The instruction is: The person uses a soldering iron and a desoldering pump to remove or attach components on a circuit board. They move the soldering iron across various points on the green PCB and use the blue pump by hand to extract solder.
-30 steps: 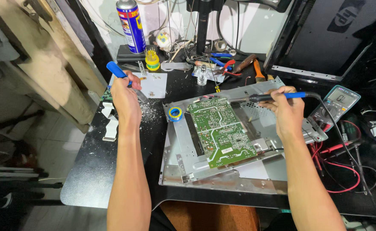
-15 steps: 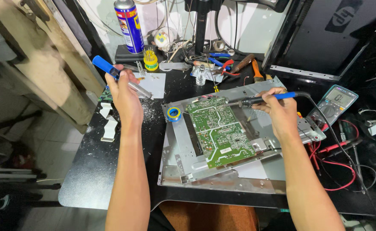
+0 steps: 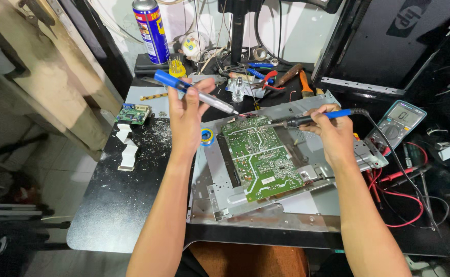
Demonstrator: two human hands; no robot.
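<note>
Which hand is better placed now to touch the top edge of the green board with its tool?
Probably the right hand: its soldering iron tip lies at the green circuit board edge.

I have only one view, from the camera on the person's head. It looks steeply down and forward over the black bench (image 3: 107, 205), near enough that both forearms enter from the bottom edge. The wall behind the bench closes the top.
</note>
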